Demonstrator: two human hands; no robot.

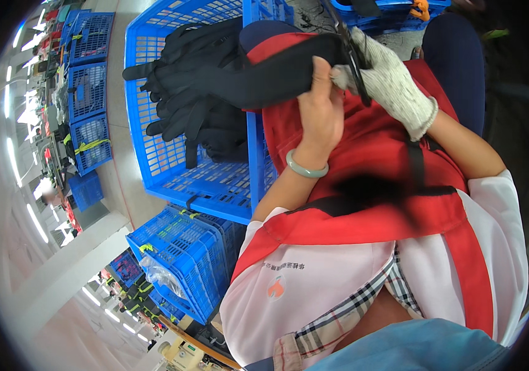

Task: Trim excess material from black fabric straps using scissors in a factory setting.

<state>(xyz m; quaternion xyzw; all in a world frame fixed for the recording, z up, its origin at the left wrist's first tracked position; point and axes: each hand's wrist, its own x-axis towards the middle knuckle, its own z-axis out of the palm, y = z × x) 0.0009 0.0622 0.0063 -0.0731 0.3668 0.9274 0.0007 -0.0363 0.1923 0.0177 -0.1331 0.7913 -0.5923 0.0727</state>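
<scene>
My left hand (320,114), bare with a pale green bangle at the wrist, grips a black fabric piece with red trim (277,68) held over my lap. My right hand (391,77) wears a white knit glove and holds dark scissors (352,46) at the right end of that fabric piece. A red apron (363,161) covers my lap beneath both hands. More black fabric pieces (196,99) lie piled in the blue crate to the left of the held piece.
A large blue plastic crate (172,167) sits in front of me on the left. Stacked blue crates (184,260) stand below it. More blue crates (88,80) line the far left along a grey floor. Another crate (394,12) is at the top right.
</scene>
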